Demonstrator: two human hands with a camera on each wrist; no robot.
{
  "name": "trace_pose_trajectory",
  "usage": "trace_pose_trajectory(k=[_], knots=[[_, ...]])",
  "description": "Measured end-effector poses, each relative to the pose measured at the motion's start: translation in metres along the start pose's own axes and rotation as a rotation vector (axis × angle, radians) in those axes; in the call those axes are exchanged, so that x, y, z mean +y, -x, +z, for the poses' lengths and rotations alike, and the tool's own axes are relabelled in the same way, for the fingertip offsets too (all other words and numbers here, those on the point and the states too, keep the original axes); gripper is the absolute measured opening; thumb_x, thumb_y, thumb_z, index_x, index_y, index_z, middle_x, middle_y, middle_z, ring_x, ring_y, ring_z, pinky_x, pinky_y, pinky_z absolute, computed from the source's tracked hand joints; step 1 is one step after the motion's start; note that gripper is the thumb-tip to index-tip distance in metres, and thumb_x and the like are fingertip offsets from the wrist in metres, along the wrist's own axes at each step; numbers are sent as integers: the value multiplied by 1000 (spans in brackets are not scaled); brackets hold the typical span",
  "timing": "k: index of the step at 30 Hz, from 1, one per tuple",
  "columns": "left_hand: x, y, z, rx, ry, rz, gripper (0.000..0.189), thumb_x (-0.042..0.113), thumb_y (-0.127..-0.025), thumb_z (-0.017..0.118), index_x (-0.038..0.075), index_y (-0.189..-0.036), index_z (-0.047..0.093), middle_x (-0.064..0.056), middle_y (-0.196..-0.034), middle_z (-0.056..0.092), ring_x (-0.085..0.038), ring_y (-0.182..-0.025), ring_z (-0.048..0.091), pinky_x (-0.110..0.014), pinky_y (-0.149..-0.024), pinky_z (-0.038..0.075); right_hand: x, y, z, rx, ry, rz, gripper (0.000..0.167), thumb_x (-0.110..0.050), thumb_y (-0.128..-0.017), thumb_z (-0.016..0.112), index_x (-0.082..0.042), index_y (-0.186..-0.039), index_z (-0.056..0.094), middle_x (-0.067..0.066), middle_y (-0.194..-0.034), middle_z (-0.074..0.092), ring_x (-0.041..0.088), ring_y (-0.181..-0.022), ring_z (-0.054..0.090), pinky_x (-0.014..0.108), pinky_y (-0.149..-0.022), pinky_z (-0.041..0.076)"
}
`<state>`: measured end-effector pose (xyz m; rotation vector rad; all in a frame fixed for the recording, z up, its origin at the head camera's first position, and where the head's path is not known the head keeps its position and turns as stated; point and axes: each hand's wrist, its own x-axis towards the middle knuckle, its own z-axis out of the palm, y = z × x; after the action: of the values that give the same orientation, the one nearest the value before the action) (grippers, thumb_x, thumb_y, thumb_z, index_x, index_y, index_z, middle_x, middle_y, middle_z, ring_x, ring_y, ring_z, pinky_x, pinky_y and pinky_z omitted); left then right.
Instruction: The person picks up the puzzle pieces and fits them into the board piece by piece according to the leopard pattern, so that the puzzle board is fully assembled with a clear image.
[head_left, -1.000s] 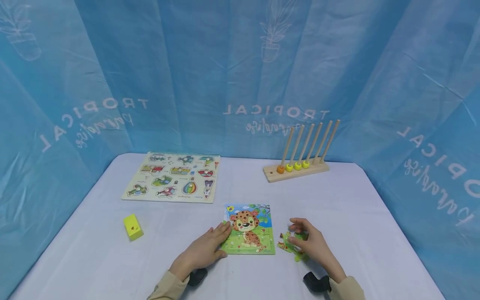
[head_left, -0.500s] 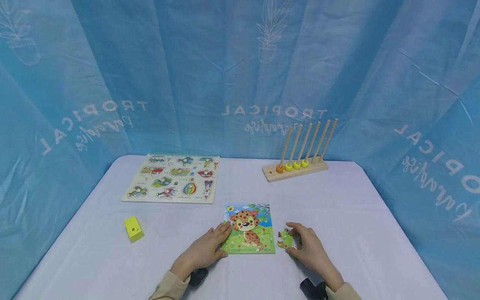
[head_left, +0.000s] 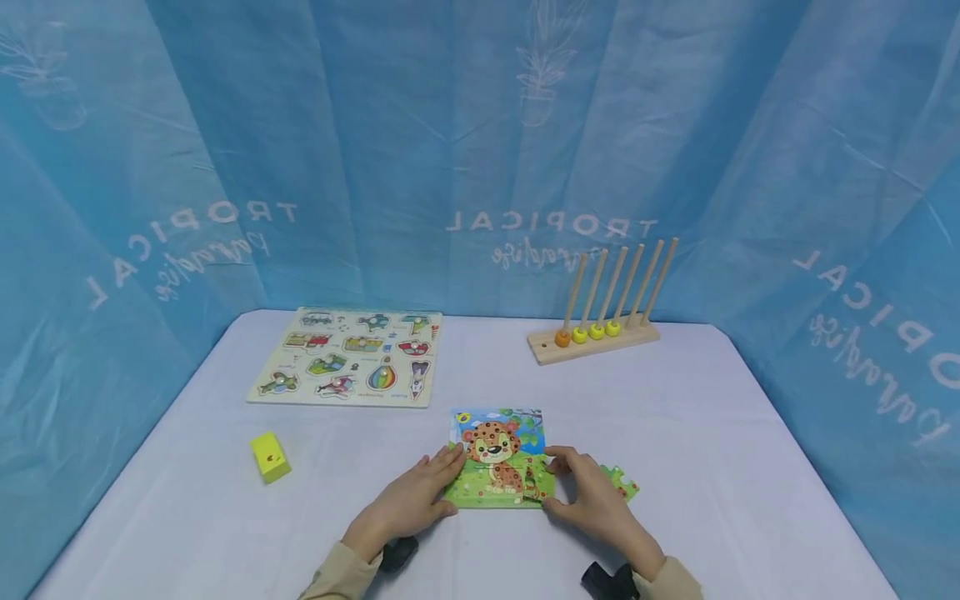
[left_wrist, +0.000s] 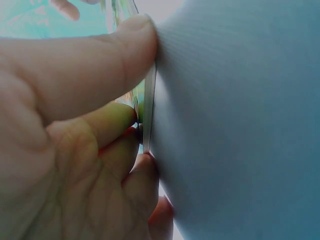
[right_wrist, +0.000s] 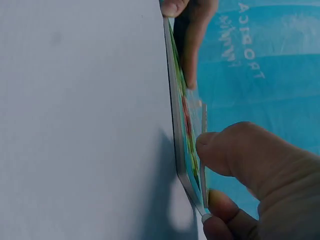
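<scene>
A square jigsaw board (head_left: 471, 490) with a cartoon leopard on green grass and blue sky lies flat on the white cloth. My left hand (head_left: 408, 498) rests on its left side, fingers stretched over the picture and thumb at the near edge. At the lower right corner, my right hand (head_left: 594, 497) pinches a puzzle piece (right_wrist: 204, 117) between thumb and fingers. That piece is tilted close over the board in the right wrist view, and its far side is partly hidden by the fingers. Another green puzzle piece (head_left: 619, 481) lies on the cloth just right of my right hand.
A knob puzzle board with vehicles (head_left: 347, 357) lies at the back left. A yellow block (head_left: 270, 457) sits to the left of my left hand. Toward the back right stands a wooden peg rack (head_left: 555, 352) with orange and yellow beads. Blue curtains (head_left: 405, 150) enclose the table.
My right hand has picked up a puzzle piece from the cloth and carried it left to the board's lower right corner. The other piece is uncovered. My left hand has stayed put.
</scene>
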<state>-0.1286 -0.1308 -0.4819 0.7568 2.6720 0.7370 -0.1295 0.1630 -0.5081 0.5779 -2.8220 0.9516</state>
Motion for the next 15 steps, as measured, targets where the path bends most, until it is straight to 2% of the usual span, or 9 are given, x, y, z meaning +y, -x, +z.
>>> trace_pose_trajectory(k=[5,15], knots=[[0,0,0,0,3,1,70,22,-91,66,2,-149,33,-14,-159,28,-35,-147,25,-55,-120,23,-1,-3,5,0,16,-57,69,-14,-69,84,-10,-131,53,-10,-99,62,7,-91,55,31,-80,51],[0,-1,0,0,-2,2,70,22,-90,66,2,-149,33,-14,-159,27,-34,-147,25,-55,-120,24,0,-9,8,-35,-4,-105,72,-17,-73,83,-12,-137,50,-10,-103,62,5,-91,51,28,-79,50]])
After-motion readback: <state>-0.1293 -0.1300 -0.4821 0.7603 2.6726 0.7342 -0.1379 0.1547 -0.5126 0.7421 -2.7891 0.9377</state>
